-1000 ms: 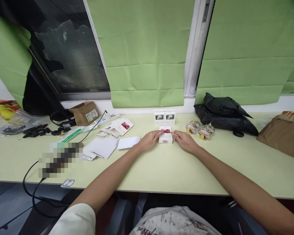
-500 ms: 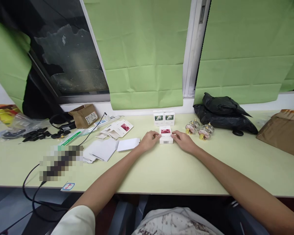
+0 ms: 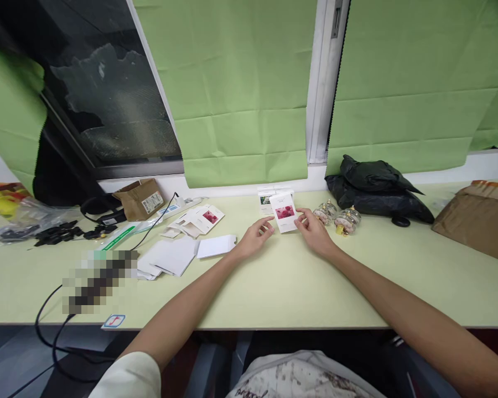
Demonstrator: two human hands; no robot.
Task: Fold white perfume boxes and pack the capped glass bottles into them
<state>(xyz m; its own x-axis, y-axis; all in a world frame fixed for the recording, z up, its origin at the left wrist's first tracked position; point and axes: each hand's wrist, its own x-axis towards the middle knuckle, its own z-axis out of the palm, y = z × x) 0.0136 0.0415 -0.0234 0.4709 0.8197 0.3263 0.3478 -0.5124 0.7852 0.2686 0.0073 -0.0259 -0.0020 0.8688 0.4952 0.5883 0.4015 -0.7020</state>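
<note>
A small white box with a pink flower picture stands tilted above the table, its printed front towards me. My right hand pinches its right edge between thumb and fingers. On the other side, my left hand is open, its fingers apart and bent close to the box's left edge without visibly gripping it. Just behind, white boxes with a white flower picture are partly hidden by the held box. Two ornate glass bottles with gold parts stand right of my right hand.
Flattened white cartons and a pink-flower carton lie left. Farther left are an open brown box, black small parts and cables. A black plastic bag and a large cardboard box sit right.
The pink-flower box has been tipped up, so its front now faces me instead of its barcode end. My left hand has come away from it; my right hand keeps hold.
</note>
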